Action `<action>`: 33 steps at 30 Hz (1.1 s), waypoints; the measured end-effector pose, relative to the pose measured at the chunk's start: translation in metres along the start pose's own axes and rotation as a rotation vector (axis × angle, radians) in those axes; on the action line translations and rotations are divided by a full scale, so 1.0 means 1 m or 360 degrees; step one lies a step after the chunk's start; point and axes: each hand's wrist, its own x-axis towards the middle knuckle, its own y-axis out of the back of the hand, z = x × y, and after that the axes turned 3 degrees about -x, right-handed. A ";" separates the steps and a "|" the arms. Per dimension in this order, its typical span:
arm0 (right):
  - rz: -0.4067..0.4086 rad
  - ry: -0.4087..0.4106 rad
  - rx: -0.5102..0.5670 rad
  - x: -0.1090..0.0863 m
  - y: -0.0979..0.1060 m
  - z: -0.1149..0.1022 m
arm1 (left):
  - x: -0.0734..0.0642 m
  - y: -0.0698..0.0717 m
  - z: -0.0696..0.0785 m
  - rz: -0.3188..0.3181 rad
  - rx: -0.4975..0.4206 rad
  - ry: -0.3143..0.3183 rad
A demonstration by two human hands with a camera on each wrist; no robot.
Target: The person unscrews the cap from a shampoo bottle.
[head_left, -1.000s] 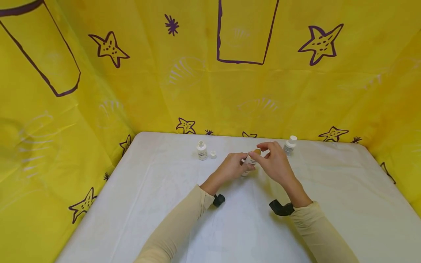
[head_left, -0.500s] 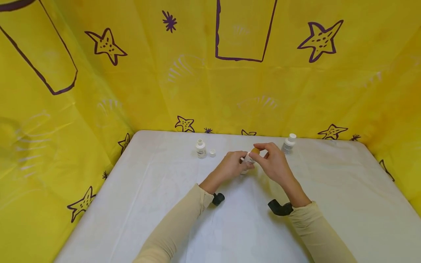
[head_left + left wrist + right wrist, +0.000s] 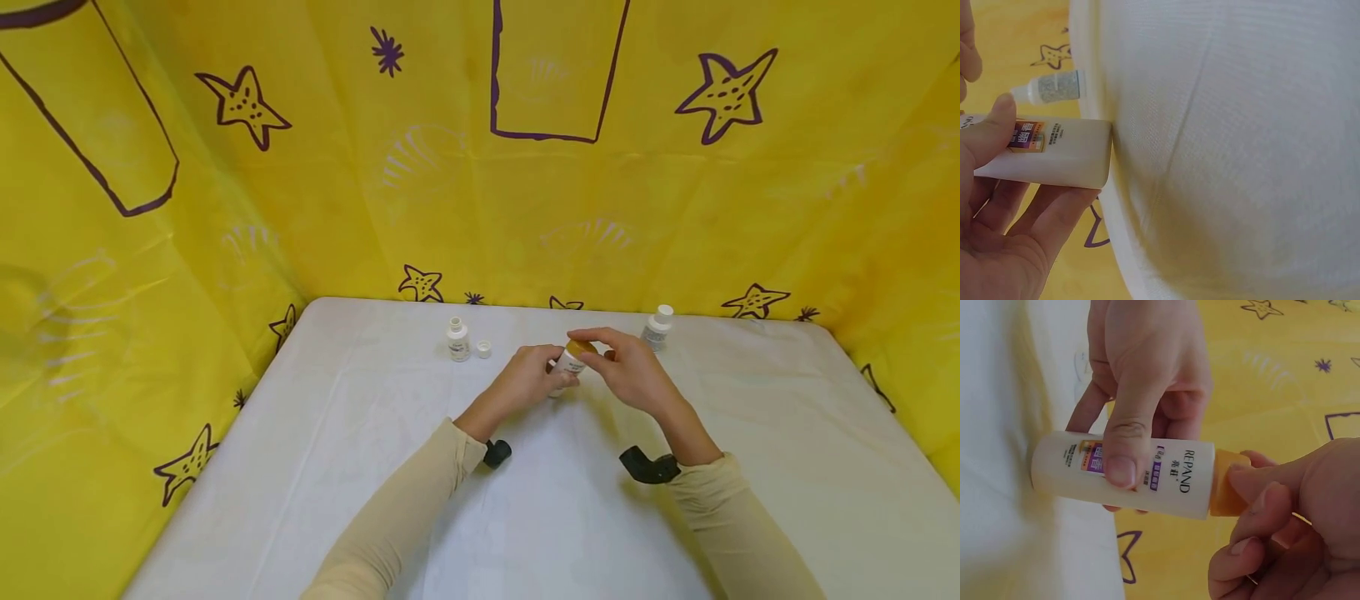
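My left hand [image 3: 525,377] grips a white bottle [image 3: 1179,475] around its middle, thumb across the printed label. The bottle carries the word REPAND and a purple-orange panel, and it leans to the right in the head view. On its top sits an orange cap [image 3: 1230,482], which my right hand [image 3: 626,367] pinches between thumb and forefinger. In the right wrist view the cap meets the bottle's shoulder, and the other right fingers curl below it. The bottle's base is right at the white tabletop [image 3: 1241,150] in the left wrist view.
A small white bottle [image 3: 458,342] stands uncapped to the left, with a white cap [image 3: 483,349] lying beside it. Behind my right hand stands another small bottle [image 3: 656,330] with its white cap on. Yellow cloth [image 3: 337,192] with drawn starfish hangs along the table's back and sides.
My right hand has shifted its hold on the orange cap, its wrist swinging slightly to the right, and more of the cap shows. My left hand keeps its grip on the bottle.
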 end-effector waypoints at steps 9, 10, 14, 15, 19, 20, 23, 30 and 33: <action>0.0007 -0.0085 -0.0064 0.000 0.001 0.000 | 0.000 -0.001 0.000 0.0009 -0.0006 0.0004; 0.0041 -0.0103 -0.0096 0.000 0.001 -0.001 | 0.000 -0.001 0.000 0.0012 -0.0004 0.0005; 0.0116 -0.0243 -0.0241 0.001 -0.001 -0.004 | 0.001 -0.002 0.000 0.0016 0.0007 0.0006; 0.0111 -0.0282 -0.0279 0.002 -0.001 -0.005 | 0.001 -0.003 0.001 0.0016 0.0012 0.0007; 0.0080 -0.0360 -0.0382 0.003 -0.002 -0.007 | 0.001 -0.004 0.002 0.0009 0.0037 0.0001; 0.0083 -0.0354 -0.0393 0.003 -0.002 -0.007 | 0.001 -0.004 0.003 0.0006 0.0046 -0.0002; 0.0108 -0.0314 -0.0383 0.002 -0.004 -0.006 | -0.001 -0.005 0.005 0.0007 0.0069 -0.0005; 0.0093 -0.0210 -0.0302 0.003 -0.003 -0.006 | -0.001 -0.004 0.006 0.0026 0.0101 0.0006; 0.0085 -0.0153 -0.0297 0.003 -0.001 -0.007 | -0.001 -0.004 0.006 0.0023 0.0122 -0.0012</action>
